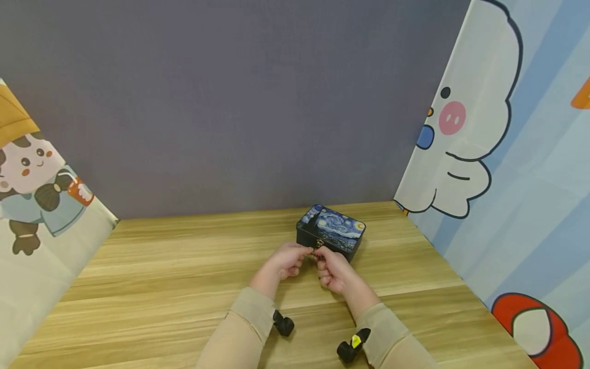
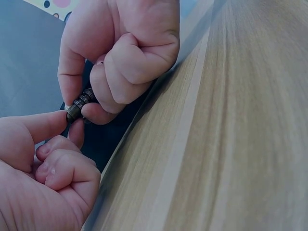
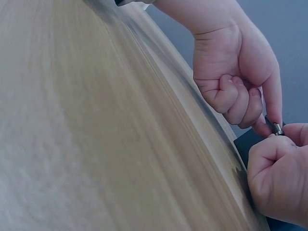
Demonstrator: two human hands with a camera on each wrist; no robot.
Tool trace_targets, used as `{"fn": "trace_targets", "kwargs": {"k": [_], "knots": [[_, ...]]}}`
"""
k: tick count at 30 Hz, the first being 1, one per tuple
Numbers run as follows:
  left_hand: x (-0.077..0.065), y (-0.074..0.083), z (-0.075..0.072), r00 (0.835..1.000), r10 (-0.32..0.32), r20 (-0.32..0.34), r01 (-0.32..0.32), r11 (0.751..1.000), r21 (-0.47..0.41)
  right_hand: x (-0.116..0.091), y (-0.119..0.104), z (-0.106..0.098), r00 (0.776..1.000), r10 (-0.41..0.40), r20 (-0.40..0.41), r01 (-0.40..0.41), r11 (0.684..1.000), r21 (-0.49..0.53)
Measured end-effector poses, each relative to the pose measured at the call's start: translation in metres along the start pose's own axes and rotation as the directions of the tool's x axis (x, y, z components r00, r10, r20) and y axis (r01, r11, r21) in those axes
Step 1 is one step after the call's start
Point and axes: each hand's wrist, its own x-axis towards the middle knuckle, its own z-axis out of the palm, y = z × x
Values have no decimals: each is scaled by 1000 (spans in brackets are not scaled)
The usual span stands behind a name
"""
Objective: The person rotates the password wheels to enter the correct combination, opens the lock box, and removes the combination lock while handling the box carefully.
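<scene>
A dark box (image 1: 338, 228) with a swirling blue night-sky painting on its lid stands closed on the table, a small brass-coloured clasp (image 1: 319, 243) on its front. At that front side hangs a small bronze combination padlock (image 2: 83, 103) with ridged number rings. My left hand (image 1: 288, 259) pinches one end of the padlock between thumb and index finger, the other fingers curled in. From the other side, my right hand (image 1: 333, 269) pinches the ringed barrel. Fingers cover much of the padlock, and its shackle cannot be made out.
The wood-grain table (image 1: 184, 277) spreads out to both sides of the box. A grey panel (image 1: 258, 102) rises behind it. Cartoon-printed curtains (image 1: 544, 205) flank the table. Black wrist cameras (image 1: 283, 324) sit on both sleeves.
</scene>
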Motion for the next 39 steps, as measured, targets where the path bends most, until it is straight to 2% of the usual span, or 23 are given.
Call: {"fn": "trace_targets", "kwargs": {"k": [17,33,39], "knots": [[5,0,1,1000,-20,-9,20,1000,-1,-3,-1,-1,1000,8,0,-8,1000,4],[5,-2,-1,999,4,-38,-1,998,56,-5,0,-2,1000,7,18,-7,1000,4],[6,-3,1,999,-3,-41,4,1000,24,-6,-1,-2,1000,14,20,-14,1000,6]]}}
